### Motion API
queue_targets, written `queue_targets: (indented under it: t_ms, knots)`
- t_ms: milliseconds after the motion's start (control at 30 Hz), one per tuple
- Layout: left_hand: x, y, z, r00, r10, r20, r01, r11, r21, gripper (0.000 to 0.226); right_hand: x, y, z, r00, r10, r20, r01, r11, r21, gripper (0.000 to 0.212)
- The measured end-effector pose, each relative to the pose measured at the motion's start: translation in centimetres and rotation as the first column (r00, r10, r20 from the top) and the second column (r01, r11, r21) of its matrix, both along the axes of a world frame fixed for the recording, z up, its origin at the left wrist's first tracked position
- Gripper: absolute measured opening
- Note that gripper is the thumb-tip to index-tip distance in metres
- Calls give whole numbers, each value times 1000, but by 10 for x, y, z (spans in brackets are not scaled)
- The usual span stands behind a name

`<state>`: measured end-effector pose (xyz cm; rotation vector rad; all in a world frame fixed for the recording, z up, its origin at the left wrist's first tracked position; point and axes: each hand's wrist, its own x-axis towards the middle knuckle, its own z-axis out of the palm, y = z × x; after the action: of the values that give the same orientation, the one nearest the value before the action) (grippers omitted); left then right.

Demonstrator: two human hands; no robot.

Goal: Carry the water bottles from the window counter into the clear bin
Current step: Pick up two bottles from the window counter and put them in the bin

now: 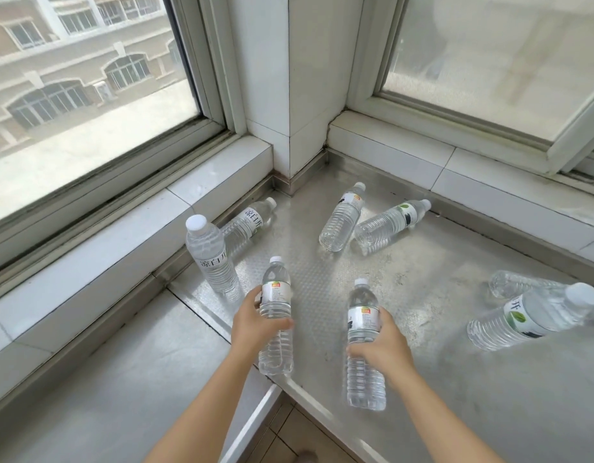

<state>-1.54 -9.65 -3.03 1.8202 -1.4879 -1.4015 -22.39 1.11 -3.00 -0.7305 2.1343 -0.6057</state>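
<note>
Where two windows corner, fingers point(255, 297) of both hands grip bottles above steel counter point(422, 269).

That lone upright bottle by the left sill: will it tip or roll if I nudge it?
The upright bottle looks full, so probably heavy for its size. It is tall on a narrow base, so a high nudge may topple it. Once down, its round body would likely roll on the steel counter.

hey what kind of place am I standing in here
Probably an upper-floor room's window corner, maybe a utility or kitchen area. A stainless steel counter wraps a tiled pillar, windows on both sides show a neighbouring building's upper storeys, and water bottles lie scattered on it.
</note>
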Motion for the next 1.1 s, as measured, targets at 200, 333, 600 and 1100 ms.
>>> queue_targets:
  t_ms: [200,333,600,1100]
  knots:
    - [0,7,9,981,66,-182,-68,998,-1,87,-2,5,15,996,-1,92,10,995,-97,84]
    - [-1,15,27,958,58,-279,-78,995,-61,91,-3,12,34,991,-2,136,32,975,-219,86]
    - [-2,57,92,934,30,-357,-125,961,-245,95,-6,30,83,990,115,77,-70,897,-437,103]
    - [53,230,182,888,274,-370,-438,748,-499,97,47,110,181,871,488,46,-312,625,-716,101]
